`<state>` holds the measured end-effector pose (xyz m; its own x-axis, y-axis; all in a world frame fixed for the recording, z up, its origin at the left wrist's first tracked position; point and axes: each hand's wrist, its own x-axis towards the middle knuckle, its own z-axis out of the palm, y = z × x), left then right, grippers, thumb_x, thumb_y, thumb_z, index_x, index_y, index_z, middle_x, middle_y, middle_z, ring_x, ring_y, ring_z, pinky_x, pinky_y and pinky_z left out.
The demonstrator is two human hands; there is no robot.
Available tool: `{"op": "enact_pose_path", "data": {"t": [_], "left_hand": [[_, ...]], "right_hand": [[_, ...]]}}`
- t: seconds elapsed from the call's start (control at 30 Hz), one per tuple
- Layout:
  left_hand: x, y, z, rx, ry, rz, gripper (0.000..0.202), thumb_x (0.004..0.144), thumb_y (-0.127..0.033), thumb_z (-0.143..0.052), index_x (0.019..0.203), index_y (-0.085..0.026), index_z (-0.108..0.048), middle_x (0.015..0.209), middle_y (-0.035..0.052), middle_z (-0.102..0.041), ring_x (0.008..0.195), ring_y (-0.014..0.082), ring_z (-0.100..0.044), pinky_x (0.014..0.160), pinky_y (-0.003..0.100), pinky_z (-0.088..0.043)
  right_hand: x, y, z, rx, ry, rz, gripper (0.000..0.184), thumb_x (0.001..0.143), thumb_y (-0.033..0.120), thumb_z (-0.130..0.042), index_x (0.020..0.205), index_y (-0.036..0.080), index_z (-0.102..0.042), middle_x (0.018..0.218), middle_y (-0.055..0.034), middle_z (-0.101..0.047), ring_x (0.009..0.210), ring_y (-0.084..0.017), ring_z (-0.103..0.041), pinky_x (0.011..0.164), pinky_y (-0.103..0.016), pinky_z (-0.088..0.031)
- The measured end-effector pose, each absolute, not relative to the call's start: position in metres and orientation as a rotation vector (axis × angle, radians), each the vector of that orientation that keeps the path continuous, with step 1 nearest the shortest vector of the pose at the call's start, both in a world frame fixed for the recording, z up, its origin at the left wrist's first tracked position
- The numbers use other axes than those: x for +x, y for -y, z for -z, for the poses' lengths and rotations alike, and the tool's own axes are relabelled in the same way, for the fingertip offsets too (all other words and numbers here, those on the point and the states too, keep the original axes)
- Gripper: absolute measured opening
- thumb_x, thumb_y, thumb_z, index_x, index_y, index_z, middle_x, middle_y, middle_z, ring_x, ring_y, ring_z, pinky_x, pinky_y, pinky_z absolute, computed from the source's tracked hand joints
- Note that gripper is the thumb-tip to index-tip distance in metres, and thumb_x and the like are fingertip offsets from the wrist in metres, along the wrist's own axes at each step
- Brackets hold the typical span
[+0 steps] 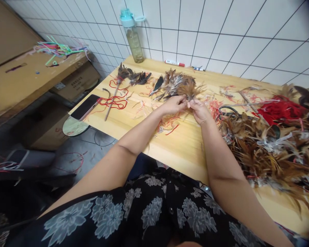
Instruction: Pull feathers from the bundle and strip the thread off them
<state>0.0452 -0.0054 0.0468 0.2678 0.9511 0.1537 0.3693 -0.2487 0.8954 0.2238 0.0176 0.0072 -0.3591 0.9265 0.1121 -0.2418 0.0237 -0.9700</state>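
Both hands meet over the middle of the wooden table. My left hand (175,104) and my right hand (198,109) are closed in a pinch at the base of a small bunch of brown feathers (190,88). The bunch fans out away from me, above the fingertips. Just behind and left of it lies a pile of loose grey-brown feathers (171,82). Farther left, a thin stick (111,102) has dark feathers at its far end and red cord (118,102) looped across it. Scraps of red thread (167,121) lie beneath my wrists.
A large heap of brown feathers (270,151) and a bundle of red cord (282,109) cover the right side. A phone (85,107) rests at the left edge. A water bottle (134,37), a red marker (174,63) and another marker (197,68) are by the tiled wall.
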Motion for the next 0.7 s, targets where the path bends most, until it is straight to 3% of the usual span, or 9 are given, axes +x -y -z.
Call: {"op": "enact_pose_path", "data": {"t": [0.13,0.27,0.37,0.47,0.6,0.7], "left_hand": [[0.042,0.008,-0.047,1.787,-1.184,-0.854,0.044,0.102,-0.004,-0.076,0.068,-0.02,-0.054,0.065,-0.0069,-0.049,0.066,0.0141,-0.041,0.069,0.029,-0.032],[0.04,0.016,-0.053,1.55,-1.126,-0.87,0.032,0.106,-0.002,-0.067,0.078,-0.018,-0.062,0.072,-0.0023,-0.064,0.066,0.0136,-0.053,0.066,0.025,-0.038],[0.036,0.02,-0.06,1.377,-1.113,-0.897,0.031,0.106,-0.001,-0.066,0.079,-0.017,-0.063,0.07,-0.0009,-0.067,0.056,0.0103,-0.05,0.055,0.023,-0.032],[0.03,0.02,-0.063,1.268,-1.084,-0.908,0.031,0.101,0.002,-0.065,0.076,-0.016,-0.062,0.064,-0.002,-0.064,0.047,0.0067,-0.041,0.05,0.02,-0.026],[0.02,0.012,-0.059,1.198,-1.087,-0.924,0.028,0.092,-0.001,-0.074,0.073,-0.017,-0.063,0.065,-0.0015,-0.064,0.046,0.0062,-0.039,0.049,0.021,-0.023],[0.019,0.009,-0.055,1.195,-1.12,-0.944,0.029,0.094,-0.007,-0.076,0.072,-0.019,-0.062,0.068,0.0002,-0.065,0.047,0.0075,-0.036,0.053,0.024,-0.023]], "right_hand": [[0.224,-0.012,-0.01,-0.8,1.391,-1.587,0.072,0.057,0.082,-0.103,0.061,0.024,-0.061,0.069,0.0003,-0.053,0.075,-0.015,-0.046,0.077,-0.032,-0.04],[0.227,-0.012,-0.009,-0.846,1.347,-1.63,0.068,0.054,0.076,-0.105,0.061,0.024,-0.062,0.065,0.0014,-0.052,0.07,-0.013,-0.041,0.071,-0.03,-0.038],[0.229,-0.012,-0.008,-0.883,1.257,-1.648,0.061,0.054,0.063,-0.108,0.063,0.023,-0.063,0.067,0.0009,-0.057,0.07,-0.013,-0.049,0.067,-0.026,-0.04],[0.23,-0.012,-0.012,-0.887,1.16,-1.689,0.051,0.072,0.044,-0.104,0.063,0.021,-0.059,0.073,-0.0009,-0.066,0.072,-0.011,-0.057,0.063,-0.021,-0.04],[0.231,-0.009,-0.021,-0.985,0.967,-1.726,0.046,0.104,0.021,-0.08,0.066,0.02,-0.053,0.075,0.0004,-0.068,0.067,-0.007,-0.052,0.059,-0.016,-0.041],[0.231,-0.008,-0.025,-0.994,0.874,-1.699,0.048,0.112,0.016,-0.068,0.067,0.02,-0.051,0.073,0.001,-0.066,0.066,-0.008,-0.051,0.056,-0.015,-0.041]]}}
